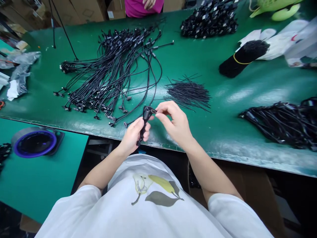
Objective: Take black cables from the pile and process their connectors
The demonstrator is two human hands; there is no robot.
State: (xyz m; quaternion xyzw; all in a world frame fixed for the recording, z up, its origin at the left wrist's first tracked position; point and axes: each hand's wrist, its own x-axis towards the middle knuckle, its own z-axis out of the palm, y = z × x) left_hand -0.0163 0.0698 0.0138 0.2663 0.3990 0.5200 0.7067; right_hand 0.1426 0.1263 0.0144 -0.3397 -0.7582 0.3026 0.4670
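Observation:
A folded black cable (146, 113) stands upright in my left hand (135, 133), whose fingers are wrapped round its middle. My right hand (173, 120) pinches at the cable's upper end, thumb and forefinger close together on what looks like its plug. Both hands are just above the front edge of the green table (218, 129). Beyond them on the left lies a wide pile of loose black cables (111, 72) with small connectors at their ends. Past my right hand is a heap of short black twist ties (188, 93).
Bundled black cables (284, 124) lie at the right. Behind them is a thick bundle of black ties (244, 58) with a yellow band. More coiled cables (210, 19) are heaped at the back. A purple-rimmed roll (34, 142) sits lower left. A person in a pink top (143, 8) stands opposite.

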